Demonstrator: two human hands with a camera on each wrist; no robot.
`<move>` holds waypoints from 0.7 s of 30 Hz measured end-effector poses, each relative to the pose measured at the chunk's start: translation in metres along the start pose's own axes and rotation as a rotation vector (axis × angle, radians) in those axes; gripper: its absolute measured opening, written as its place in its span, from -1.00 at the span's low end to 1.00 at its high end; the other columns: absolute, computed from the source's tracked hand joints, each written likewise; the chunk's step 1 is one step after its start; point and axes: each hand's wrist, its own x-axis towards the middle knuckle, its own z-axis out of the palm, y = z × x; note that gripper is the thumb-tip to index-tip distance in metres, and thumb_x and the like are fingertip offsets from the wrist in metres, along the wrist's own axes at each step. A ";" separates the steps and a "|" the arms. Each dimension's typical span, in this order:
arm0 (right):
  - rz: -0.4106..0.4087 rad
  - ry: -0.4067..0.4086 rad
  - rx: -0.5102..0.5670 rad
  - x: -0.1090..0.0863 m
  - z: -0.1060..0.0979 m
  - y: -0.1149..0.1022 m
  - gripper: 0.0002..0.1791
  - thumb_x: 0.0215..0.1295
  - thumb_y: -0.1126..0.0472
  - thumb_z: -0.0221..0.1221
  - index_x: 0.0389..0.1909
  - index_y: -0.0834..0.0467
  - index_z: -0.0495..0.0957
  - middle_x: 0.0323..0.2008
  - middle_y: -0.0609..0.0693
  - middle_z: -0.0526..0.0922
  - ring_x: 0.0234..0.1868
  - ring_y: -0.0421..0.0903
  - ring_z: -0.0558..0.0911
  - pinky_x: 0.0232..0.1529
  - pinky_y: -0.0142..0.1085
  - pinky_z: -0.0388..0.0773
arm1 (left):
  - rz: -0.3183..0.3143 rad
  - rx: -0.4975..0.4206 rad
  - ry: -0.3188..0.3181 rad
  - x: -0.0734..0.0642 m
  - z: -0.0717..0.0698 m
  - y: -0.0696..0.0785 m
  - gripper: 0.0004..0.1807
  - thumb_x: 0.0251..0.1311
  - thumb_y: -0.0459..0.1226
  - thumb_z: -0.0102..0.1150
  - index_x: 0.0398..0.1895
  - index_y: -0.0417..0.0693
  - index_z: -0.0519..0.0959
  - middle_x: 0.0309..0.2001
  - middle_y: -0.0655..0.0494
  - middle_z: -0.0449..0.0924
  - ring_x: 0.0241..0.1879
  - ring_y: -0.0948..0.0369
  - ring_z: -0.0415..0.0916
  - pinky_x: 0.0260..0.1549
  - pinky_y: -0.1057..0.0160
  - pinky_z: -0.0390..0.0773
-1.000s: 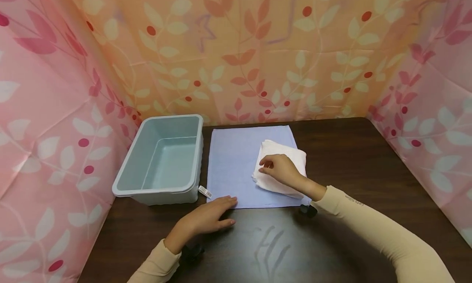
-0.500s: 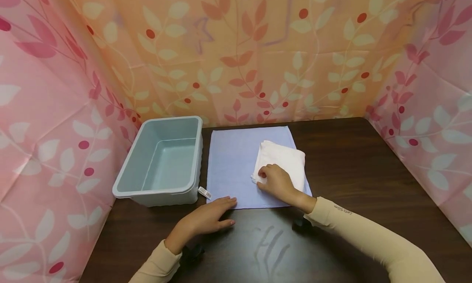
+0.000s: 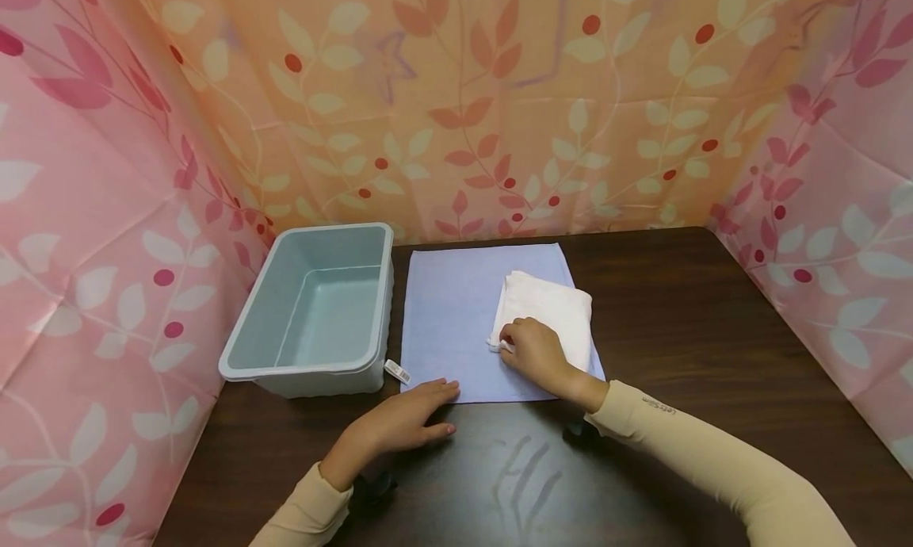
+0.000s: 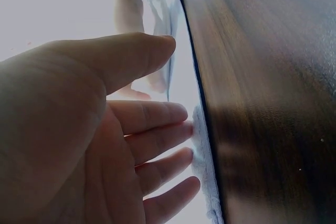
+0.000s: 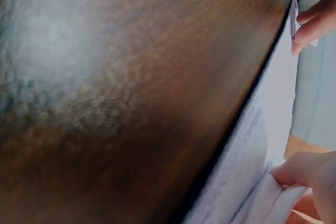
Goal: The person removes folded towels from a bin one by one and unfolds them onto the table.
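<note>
A light blue towel (image 3: 452, 309) lies spread flat on the dark wooden table. On its right part rests a folded white cloth (image 3: 555, 303), turned at an angle to it. My right hand (image 3: 538, 358) is at the cloth's near-left corner, and in the right wrist view its thumb and fingers pinch a layer of white fabric (image 5: 275, 203). My left hand (image 3: 401, 418) has its fingers straight, their tips resting at the blue towel's near-left edge. In the left wrist view, that hand's fingers (image 4: 163, 137) hold nothing.
A grey-blue plastic bin (image 3: 299, 374) stands left of the towel, with nothing inside. A small white label (image 3: 396, 371) sticks out from the towel's near-left corner. Dark wooden table (image 3: 663, 309) extends to the right. Floral curtains (image 3: 456, 119) enclose the back and sides.
My right hand has come down and toward me from above the white cloth to its near-left corner, where it now pinches the fabric. The left hand has stayed in place.
</note>
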 end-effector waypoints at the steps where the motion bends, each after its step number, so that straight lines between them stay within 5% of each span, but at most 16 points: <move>1: 0.001 0.002 0.004 0.000 -0.001 0.000 -0.94 0.00 0.28 0.37 -0.49 0.12 0.66 -0.61 -0.11 0.46 -0.51 -0.18 0.37 -0.49 -0.31 0.31 | -0.001 0.000 -0.001 0.000 0.000 0.000 -0.31 0.37 0.01 0.11 0.47 -0.08 0.28 0.51 0.07 0.24 0.54 0.09 0.14 0.45 -0.05 0.25; 21: 0.092 0.096 0.109 0.003 -0.016 0.012 -0.92 0.08 0.22 0.34 -0.40 0.03 0.78 -0.58 -0.12 0.71 -0.53 -0.25 0.59 -0.51 -0.34 0.46 | -0.013 0.000 -0.001 0.001 -0.002 0.003 -0.34 0.38 -0.01 0.11 0.46 -0.09 0.31 0.50 0.05 0.26 0.53 0.07 0.16 0.43 -0.07 0.27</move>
